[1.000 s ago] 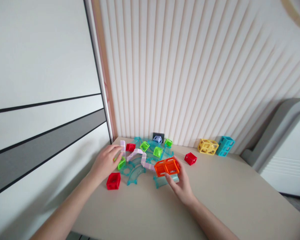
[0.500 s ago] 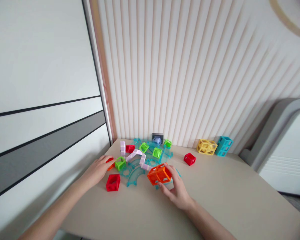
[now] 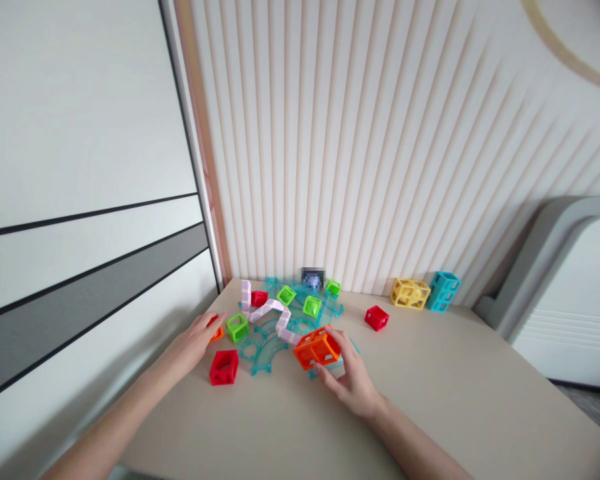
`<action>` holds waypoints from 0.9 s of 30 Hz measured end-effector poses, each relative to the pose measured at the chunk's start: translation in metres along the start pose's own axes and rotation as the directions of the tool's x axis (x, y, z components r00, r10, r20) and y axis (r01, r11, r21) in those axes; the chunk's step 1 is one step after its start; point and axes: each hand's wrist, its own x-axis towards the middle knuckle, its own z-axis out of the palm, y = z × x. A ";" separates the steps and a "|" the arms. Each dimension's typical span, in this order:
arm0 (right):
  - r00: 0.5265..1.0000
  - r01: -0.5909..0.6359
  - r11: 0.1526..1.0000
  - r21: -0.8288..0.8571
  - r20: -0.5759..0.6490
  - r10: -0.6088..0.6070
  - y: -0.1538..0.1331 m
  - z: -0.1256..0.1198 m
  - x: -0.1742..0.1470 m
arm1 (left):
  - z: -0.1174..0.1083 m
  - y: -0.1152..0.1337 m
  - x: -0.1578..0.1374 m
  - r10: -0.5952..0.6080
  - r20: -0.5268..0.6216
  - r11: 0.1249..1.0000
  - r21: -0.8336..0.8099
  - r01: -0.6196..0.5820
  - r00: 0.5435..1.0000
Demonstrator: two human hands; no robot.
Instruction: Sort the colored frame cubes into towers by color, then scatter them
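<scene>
Orange block [image 3: 314, 351] sits tilted in our right hand [image 3: 349, 375], pinched at its right end between thumb and fingers, above the near edge of the clear blue track [image 3: 266, 356]. One end of a lilac chain [image 3: 283, 321] reaches the block in our view; we cannot tell whether they touch. Our left hand [image 3: 198, 337] curls over a second orange piece [image 3: 217, 332], mostly hidden, so we cannot tell how firmly we grip it. Just right of that piece stands a green block [image 3: 237, 329]; a red block [image 3: 224, 368] lies nearer us on the table [image 3: 290, 427].
</scene>
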 end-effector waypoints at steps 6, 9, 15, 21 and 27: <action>1.000 0.011 1.000 0.004 0.013 -0.011 0.000 -0.001 -0.001 | 0.005 -0.007 0.001 0.003 -0.050 1.000 -0.003 -0.003 0.999; 1.000 0.011 1.000 0.013 0.028 -0.012 -0.001 -0.001 0.000 | -0.004 -0.004 -0.001 -0.010 -0.035 1.000 0.022 0.011 0.999; 1.000 0.009 1.000 -0.004 0.022 -0.008 0.001 0.000 -0.001 | -0.010 0.000 -0.003 -0.010 -0.027 0.996 0.091 0.012 1.000; 0.999 0.002 1.000 -0.011 0.042 -0.002 -0.002 -0.002 -0.001 | -0.011 0.007 -0.003 0.084 0.007 0.986 0.142 -0.084 0.996; 0.999 0.000 1.000 0.002 0.052 -0.001 -0.003 -0.003 0.000 | -0.029 0.026 -0.001 0.137 0.044 0.963 0.228 -0.143 0.990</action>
